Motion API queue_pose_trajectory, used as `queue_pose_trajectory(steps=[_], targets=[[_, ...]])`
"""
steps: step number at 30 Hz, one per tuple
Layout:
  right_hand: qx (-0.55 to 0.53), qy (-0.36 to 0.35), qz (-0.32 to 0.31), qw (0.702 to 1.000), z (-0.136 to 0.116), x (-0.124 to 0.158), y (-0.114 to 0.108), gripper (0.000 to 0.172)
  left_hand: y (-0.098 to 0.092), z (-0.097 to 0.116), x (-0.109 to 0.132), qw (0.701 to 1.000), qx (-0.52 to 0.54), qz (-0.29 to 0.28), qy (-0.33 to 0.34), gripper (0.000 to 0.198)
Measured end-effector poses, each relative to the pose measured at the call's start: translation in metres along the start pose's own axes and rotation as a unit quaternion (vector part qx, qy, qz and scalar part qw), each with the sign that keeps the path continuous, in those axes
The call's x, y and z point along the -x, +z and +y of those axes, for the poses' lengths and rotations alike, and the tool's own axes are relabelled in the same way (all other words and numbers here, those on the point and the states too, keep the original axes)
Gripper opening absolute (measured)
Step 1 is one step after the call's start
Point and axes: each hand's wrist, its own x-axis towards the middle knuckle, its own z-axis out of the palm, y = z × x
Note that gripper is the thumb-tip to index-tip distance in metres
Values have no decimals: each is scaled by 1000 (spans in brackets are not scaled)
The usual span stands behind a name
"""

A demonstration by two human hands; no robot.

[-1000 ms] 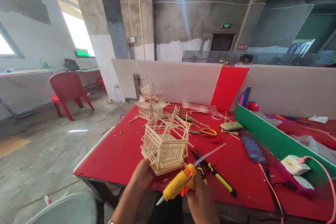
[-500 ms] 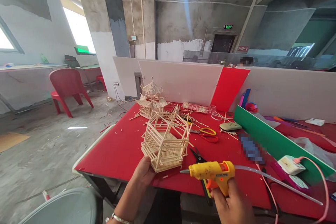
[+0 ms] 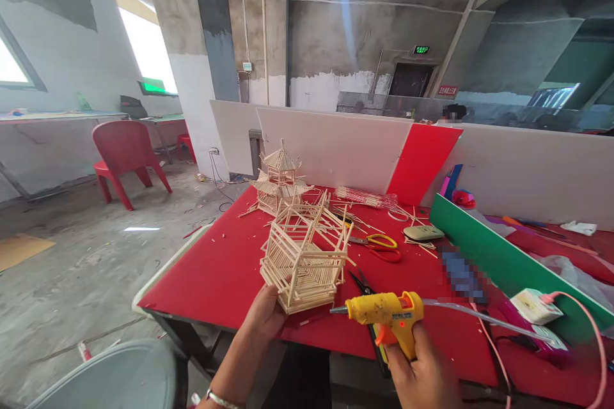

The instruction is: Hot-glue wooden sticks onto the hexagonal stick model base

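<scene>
My left hand (image 3: 267, 316) grips the lower near corner of a stick-built frame (image 3: 307, 262), its fingers partly hidden beneath. The frame is many-sided, with a slatted floor and open sides of pale wooden sticks, and it is tilted over the table's front. In my right hand (image 3: 418, 361) is a yellow hot glue gun (image 3: 386, 314) with an orange trigger, a clear glue stick trailing from its back. Its nozzle points left, a short way from the frame's lower right corner. Behind the frame stands a tiered stick pagoda (image 3: 280, 179). Black-bladed pliers or cutters (image 3: 365, 284) lie partly behind the glue gun.
Scissors (image 3: 381, 246) with yellow and red handles lie on the red table (image 3: 206, 275). Loose sticks (image 3: 367, 195) and a beige case (image 3: 423, 232) are farther back. A green board (image 3: 508, 268) and a white plug adapter (image 3: 535, 305) with a pink cable border the right.
The view has shifted slightly. The glue gun is tilted a little differently, and its glue stick's tail has moved left. My left hand keeps its hold on the frame.
</scene>
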Motion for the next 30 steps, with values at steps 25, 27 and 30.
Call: queue_pose_trajectory(steps=[25, 27, 30], targets=[[123, -62, 132, 982, -105, -68, -74, 60, 0, -3, 1, 987, 87, 87, 102, 32], [201, -117, 176, 957, -108, -77, -83, 63, 5, -1, 4, 982, 100, 91, 134, 31], [287, -188, 220, 913, -111, -86, -95, 60, 13, 5, 11, 977, 102, 76, 169, 37]])
